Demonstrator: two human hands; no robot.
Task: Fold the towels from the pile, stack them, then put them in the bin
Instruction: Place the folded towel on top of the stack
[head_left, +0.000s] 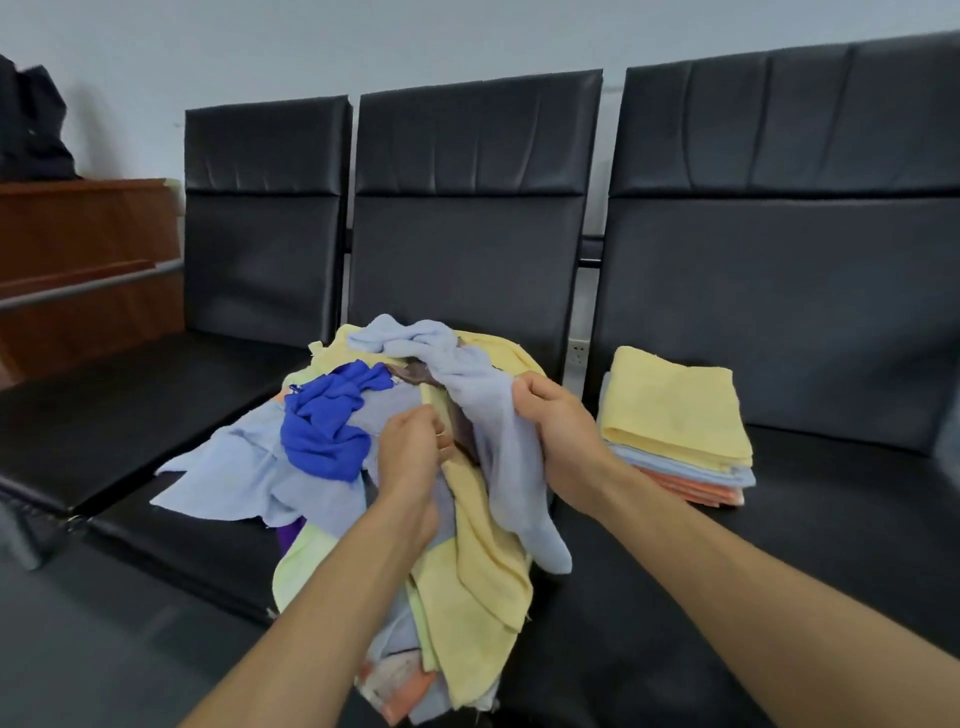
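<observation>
While the pile (249, 478) of towels lies loose on the middle seat (208, 561), both of the person's hands are in it. The right hand (558, 431) grips a light blue towel (483, 410). Its fingers (524, 389) are curled tight round the cloth, and the towel's end hangs down past the wrist. The left hand (408, 457) is just beside it, a bit lower. Its fingers (441, 441) are curled too, and they pinch the edge of a yellow towel (483, 561) that hangs off the front of the seat. I cannot tell if they hold more cloth under it.

A dark blue towel (322, 421) sits bunched on top of the pile, to the left of the hands. More light blue, yellow, pale green and orange cloth lies under and around it.

On the right seat (779, 519) is a neat stack (675, 410) of folded towels, near the right hand but not touching it. Yellow is on top, light blue is below it, and orange is at the bottom.

The left seat (130, 405) is black like the others. Past it stands a brown cupboard (83, 244) with a black bag (31, 130) on top, against a pale wall (467, 36).
</observation>
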